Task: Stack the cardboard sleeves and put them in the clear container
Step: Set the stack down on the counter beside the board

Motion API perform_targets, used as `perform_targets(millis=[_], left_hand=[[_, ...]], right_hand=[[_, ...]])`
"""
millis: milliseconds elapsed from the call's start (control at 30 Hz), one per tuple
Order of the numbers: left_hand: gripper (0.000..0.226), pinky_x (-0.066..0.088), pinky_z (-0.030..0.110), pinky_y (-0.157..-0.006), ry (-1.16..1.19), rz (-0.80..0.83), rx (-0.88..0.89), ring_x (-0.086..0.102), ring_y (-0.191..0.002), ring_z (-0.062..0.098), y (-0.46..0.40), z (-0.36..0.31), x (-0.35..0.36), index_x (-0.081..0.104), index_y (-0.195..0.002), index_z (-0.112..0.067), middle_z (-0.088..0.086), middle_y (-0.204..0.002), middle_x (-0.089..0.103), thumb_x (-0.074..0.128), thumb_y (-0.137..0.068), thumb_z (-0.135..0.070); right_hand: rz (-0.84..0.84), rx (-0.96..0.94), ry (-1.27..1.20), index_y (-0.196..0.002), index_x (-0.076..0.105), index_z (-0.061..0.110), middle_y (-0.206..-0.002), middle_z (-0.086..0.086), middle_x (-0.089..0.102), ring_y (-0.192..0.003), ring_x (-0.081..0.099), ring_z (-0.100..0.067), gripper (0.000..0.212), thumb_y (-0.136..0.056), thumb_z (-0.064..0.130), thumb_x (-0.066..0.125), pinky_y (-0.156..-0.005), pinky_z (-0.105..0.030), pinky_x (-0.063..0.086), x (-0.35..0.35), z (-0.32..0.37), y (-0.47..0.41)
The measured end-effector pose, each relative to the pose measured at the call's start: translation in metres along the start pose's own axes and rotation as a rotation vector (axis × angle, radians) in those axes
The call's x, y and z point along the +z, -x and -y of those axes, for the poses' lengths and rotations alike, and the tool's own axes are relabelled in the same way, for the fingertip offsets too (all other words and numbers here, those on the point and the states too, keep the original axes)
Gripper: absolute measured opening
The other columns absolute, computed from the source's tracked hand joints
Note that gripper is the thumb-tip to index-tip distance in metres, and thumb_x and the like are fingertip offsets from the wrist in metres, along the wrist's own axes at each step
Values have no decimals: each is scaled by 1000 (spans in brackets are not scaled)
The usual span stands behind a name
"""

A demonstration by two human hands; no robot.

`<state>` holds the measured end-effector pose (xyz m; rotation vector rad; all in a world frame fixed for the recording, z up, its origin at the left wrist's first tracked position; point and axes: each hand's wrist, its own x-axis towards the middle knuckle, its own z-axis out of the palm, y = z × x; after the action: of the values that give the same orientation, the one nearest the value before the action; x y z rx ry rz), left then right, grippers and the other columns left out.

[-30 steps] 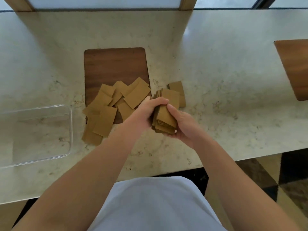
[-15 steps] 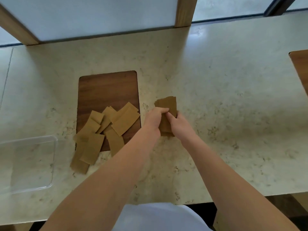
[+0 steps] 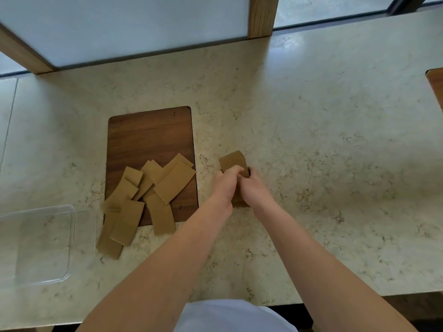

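Observation:
A stack of brown cardboard sleeves (image 3: 232,160) lies on the pale stone counter, right of a dark wooden board (image 3: 149,133). My left hand (image 3: 225,184) and my right hand (image 3: 254,189) both grip this stack, one on each side, fingers curled over its top. Several loose cardboard sleeves (image 3: 146,197) lie fanned over the board's near edge and spill onto the counter to its left. The clear container (image 3: 72,236) sits at the far left, with nothing in it.
A second wooden board (image 3: 436,86) shows at the right edge. Frosted panels with wooden posts (image 3: 261,16) close the back of the counter. The counter's front edge runs just below my forearms.
The stack went from held tilted above the counter to lying on it, squared between both hands. The two sleeves that lay to its right are now part of it. My view shifted back.

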<state>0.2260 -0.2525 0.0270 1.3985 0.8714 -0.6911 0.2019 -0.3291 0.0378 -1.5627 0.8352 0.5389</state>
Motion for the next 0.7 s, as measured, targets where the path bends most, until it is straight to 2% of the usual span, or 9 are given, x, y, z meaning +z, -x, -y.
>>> perform_targets(millis=[33, 133, 267, 367, 500, 533, 600, 667, 700], left_hand=[[47, 56, 37, -69, 6, 3, 1, 68, -98, 22, 0, 0, 0, 61, -122, -16, 8, -114, 69, 72, -79, -32], [58, 59, 47, -85, 1, 9, -18, 67, -106, 28, -1, -1, -1, 63, -125, -17, 10, -117, 69, 67, -71, -37], [31, 53, 34, -66, -87, -26, 44, 68, -96, 23, -3, 0, 0, 63, -116, -18, 7, -109, 69, 63, -87, -29], [21, 52, 33, -66, -109, -18, 46, 66, -96, 22, -3, 0, 2, 60, -111, -20, 7, -110, 67, 60, -91, -28], [24, 48, 32, -64, -116, 3, 51, 65, -96, 18, 4, -4, 0, 59, -114, -20, 3, -109, 66, 61, -94, -32], [26, 49, 32, -66, -108, 11, 57, 65, -96, 18, 5, -4, -3, 59, -117, -19, 3, -110, 66, 60, -95, -33], [32, 53, 33, -71, -84, -7, 85, 65, -99, 18, 5, -1, -18, 58, -126, -19, 3, -115, 66, 55, -98, -35], [28, 57, 41, -85, -59, -89, 115, 64, -98, 21, 5, 8, -40, 61, -121, -19, 4, -114, 66, 51, -99, -34], [21, 55, 41, -83, -34, -146, 123, 61, -91, 21, 6, 15, -56, 62, -112, -18, 6, -106, 66, 50, -99, -30]], right_hand=[[3, 2, -11, -155, 38, 17, -145, -6, 57, -128, 58, -26, 55, -102, 27, 53, -101, -39, 51, 0, 0, -1], [4, 0, -30, -158, 32, 19, -146, -5, 56, -129, 58, -26, 63, -100, 30, 54, -98, -39, 52, 2, -1, -1], [-15, -37, -57, -150, 43, 21, -134, -4, 64, -121, 63, -25, 52, -98, 24, 51, -96, -39, 55, 10, -4, -3], [1, -47, -69, -147, 46, 23, -128, -1, 66, -111, 65, -21, 48, -99, 23, 50, -82, -30, 54, 8, -8, -6], [35, -22, -77, -156, 36, 20, -141, -4, 59, -112, 61, -20, 60, -99, 31, 51, -77, -28, 52, 1, -7, -6], [18, -17, -66, -158, 31, 20, -146, -4, 55, -116, 60, -21, 64, -100, 35, 53, -80, -29, 52, 0, -6, -4], [-134, -83, 32, -159, 27, 18, -154, -6, 46, -135, 50, -26, 70, -99, 42, 55, -105, -42, 48, -1, -6, 4], [-347, -285, 202, -152, 35, 18, -152, -2, 45, -142, 41, -22, 62, -98, 42, 54, -119, -50, 30, 1, -6, 18], [-418, -408, 263, -147, 41, 20, -146, 1, 49, -138, 41, -18, 55, -97, 40, 54, -118, -49, 25, 7, -6, 27]])
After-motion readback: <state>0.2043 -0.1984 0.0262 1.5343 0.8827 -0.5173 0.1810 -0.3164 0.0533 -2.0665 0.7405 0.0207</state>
